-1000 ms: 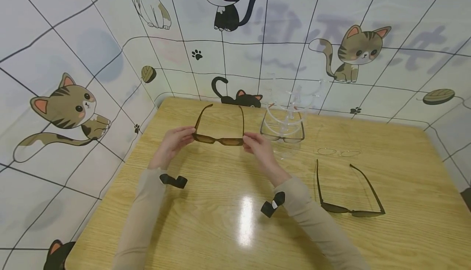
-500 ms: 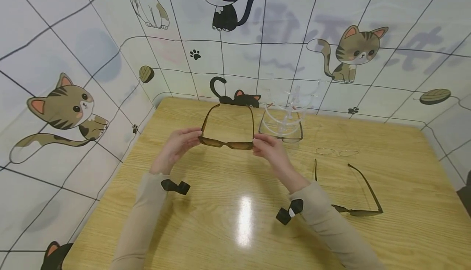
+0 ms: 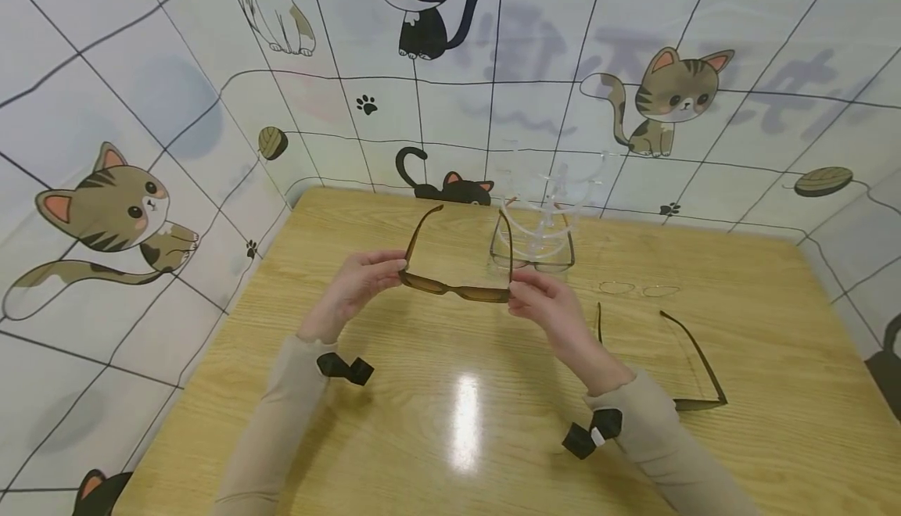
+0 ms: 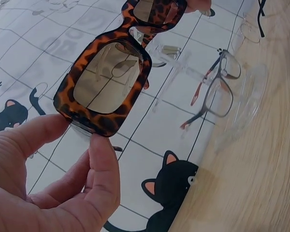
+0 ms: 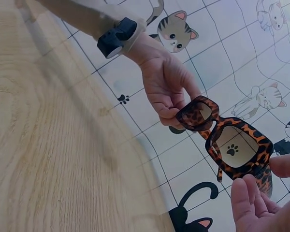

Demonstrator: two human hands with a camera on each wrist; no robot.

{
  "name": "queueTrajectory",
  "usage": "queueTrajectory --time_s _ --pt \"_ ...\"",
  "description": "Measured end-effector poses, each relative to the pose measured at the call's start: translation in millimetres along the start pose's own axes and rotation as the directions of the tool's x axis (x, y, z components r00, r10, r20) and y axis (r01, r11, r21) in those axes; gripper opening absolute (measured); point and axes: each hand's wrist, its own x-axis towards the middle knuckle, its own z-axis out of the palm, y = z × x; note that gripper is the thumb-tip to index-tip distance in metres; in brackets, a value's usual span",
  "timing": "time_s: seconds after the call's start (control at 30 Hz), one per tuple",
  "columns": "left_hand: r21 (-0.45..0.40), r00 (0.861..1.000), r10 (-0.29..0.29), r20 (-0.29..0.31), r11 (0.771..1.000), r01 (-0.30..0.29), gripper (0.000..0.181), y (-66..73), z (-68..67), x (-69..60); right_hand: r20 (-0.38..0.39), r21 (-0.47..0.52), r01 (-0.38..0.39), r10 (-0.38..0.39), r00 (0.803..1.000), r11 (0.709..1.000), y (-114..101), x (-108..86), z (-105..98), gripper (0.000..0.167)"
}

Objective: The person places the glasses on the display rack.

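Behind the clear display stand (image 3: 546,223), wall covering (image 3: 450,113): white with black grid lines, cartoon cats and paw prints.
Wood-grain table (image 3: 394,438): under the stand, spreading to both sides and forward of it.
Sleeves (image 3: 271,422): beige, well forward of the stand.
Left hand (image 3: 357,285): left of the stand; thumb and fingers pinch one outer corner of the tortoiseshell sunglasses (image 3: 472,293).
Right hand (image 3: 559,317): forward of the stand, apart from the left hand; thumb and fingers pinch the opposite outer corner.
Tortoiseshell sunglasses: raised off the table, forward and left of the stand, spanning the gap between the hands; temples unfolded, pointing toward the wall covering.
Dark sunglasses (image 3: 700,404): right and forward of the stand, partly hidden by a sleeve.
Rectangular eyeglasses (image 4: 219,98): at the stand, low down.
Wire-rimmed eyeglasses (image 3: 660,292): right of the stand.
Wrist cameras (image 3: 345,368): black, at both cuffs, forward of the stand.
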Motion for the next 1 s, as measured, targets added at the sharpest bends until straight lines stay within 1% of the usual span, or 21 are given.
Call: queueTrajectory --time_s 0.2,0.37,0.6,0.87,1.0 --pt "0.012 0.999 0.004 0.041 1.0 -0.005 0.04 -0.7 12.1 -1.7 -0.016 -0.003 -0.005 0.005 1.0 1.0 0 -14.2 -9 0.044" --pt "0.026 0.997 0.004 0.074 1.0 -0.006 0.04 -4.2 21.6 1.1 -0.032 0.008 -0.011 0.011 0.999 1.0 0 -23.9 -16 0.044" --pt "0.038 0.997 -0.012 0.081 0.999 0.009 0.039 -6.8 36.6 7.0 -0.048 -0.015 -0.039 0.038 0.998 0.999 -2 -35.6 -28 0.048" --pt "0.065 0.993 -0.033 0.111 0.998 0.026 0.039 -10.6 52.3 14.7 -0.08 0.004 -0.032 0.032 0.996 0.999 1 -41.1 -43 0.051" --pt "0.066 0.991 -0.043 0.123 0.997 0.035 0.038 -12.6 59.7 20.2 -0.077 0.006 -0.023 0.023 0.997 1.0 3 -40.0 -51 0.051"
